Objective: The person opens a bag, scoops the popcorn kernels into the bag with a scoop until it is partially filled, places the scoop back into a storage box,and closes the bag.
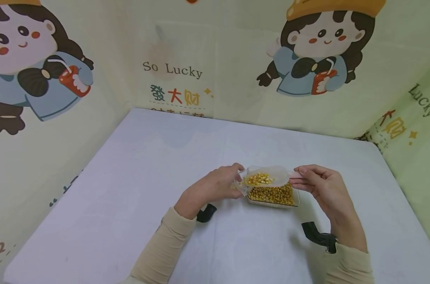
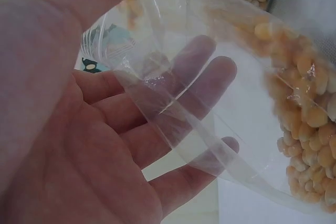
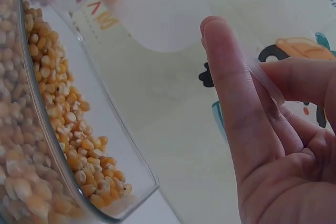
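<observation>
My left hand (image 1: 218, 183) holds a clear zip bag (image 2: 194, 135), its fingers showing through the film and its thumb on the other side. Corn kernels (image 2: 310, 129) show at the bag's far end. Between thumb and fingers, my right hand (image 1: 325, 187) pinches the handle of a translucent scoop (image 1: 280, 176). A heap of kernels lies toward the scoop's front, which points left and overlaps the bag's mouth in the head view. Below the scoop stands a clear rectangular container (image 3: 39, 103), holding many yellow corn kernels (image 3: 68, 119).
A white table (image 1: 147, 189) spreads around the container. Cartoon-printed cloth walls (image 1: 232, 71) rise behind the table and at both sides. Black wrist-worn mounts (image 1: 321, 236) sit at both wrists, close over the tabletop.
</observation>
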Action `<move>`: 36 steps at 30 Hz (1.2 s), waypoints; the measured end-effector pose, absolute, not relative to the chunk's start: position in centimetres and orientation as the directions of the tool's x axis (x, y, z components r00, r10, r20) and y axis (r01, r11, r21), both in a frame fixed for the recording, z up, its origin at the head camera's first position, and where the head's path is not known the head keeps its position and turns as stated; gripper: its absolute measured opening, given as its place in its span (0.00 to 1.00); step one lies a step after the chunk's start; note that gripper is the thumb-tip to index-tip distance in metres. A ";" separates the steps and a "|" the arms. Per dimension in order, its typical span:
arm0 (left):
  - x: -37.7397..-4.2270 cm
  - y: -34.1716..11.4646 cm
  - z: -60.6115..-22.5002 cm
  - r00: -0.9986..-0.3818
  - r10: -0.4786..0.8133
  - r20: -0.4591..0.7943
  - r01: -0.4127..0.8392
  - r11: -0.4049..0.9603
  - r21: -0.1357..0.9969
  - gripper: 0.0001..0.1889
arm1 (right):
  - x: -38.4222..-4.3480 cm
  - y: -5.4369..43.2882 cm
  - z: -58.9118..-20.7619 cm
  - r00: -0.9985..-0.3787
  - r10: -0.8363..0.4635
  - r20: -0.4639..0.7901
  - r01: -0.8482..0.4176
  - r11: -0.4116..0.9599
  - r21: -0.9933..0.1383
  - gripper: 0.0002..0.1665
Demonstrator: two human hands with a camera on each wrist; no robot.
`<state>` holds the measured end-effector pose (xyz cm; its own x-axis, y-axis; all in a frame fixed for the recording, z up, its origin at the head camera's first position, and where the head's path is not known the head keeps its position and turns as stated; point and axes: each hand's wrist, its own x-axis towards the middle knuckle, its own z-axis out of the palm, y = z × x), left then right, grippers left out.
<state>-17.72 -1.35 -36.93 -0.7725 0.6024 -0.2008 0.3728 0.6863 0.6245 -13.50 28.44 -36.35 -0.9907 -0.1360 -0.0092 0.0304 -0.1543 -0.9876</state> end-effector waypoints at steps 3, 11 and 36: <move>-17.8 -1.3 -37.0 -0.773 0.602 -0.198 0.374 0.686 0.625 0.37 | -13.4 28.2 -36.2 -0.991 -0.131 -0.016 0.032 -0.122 -0.992 0.11; -17.9 -1.3 -37.0 -0.769 0.610 -0.189 0.395 0.686 0.611 0.37 | -13.1 27.5 -35.5 -0.997 -0.081 0.000 0.001 -0.012 -1.000 0.16; -17.8 -1.3 -37.2 -0.762 0.626 -0.166 0.412 0.667 0.621 0.37 | -12.4 26.2 -34.5 -0.995 -0.052 0.082 -0.087 0.082 -0.993 0.21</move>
<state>-17.80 -1.30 -37.17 -0.7622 0.6258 -0.1656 0.4125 0.6667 0.6208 -12.38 26.18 -34.53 -0.9952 -0.0524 0.0824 -0.0865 0.0821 -0.9929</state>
